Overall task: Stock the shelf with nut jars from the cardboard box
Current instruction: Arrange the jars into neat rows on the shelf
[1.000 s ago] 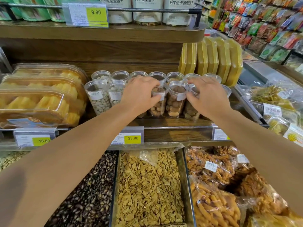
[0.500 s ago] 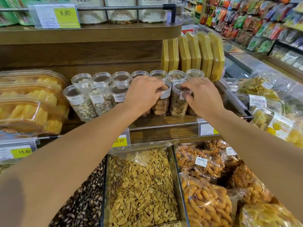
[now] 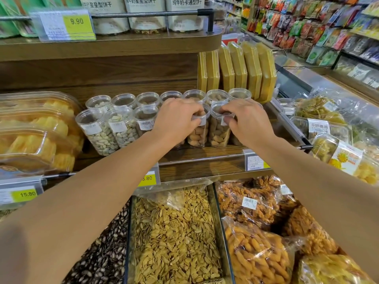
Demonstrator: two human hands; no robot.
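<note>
Fingers of the left hand [image 3: 178,117] curl over the rim of a clear almond jar [image 3: 198,130] at the centre of the frame, gripping it near its white label; just right of it, the right hand [image 3: 249,119] pinches the lid edge of a second nut jar [image 3: 218,128] with curled fingers. Both jars stand in the front row on the wooden shelf [image 3: 207,154], touching each other, with a back row of jars [image 3: 172,96] behind. At left sit trays of yellow cake [image 3: 32,136]; at upper right, yellow boxes [image 3: 238,68] stand on edge. Yellow price tags read 9.90 [image 3: 77,21] at upper left and 15.80 [image 3: 27,194] at lower left. Below lie bins of seeds [image 3: 174,238].
</note>
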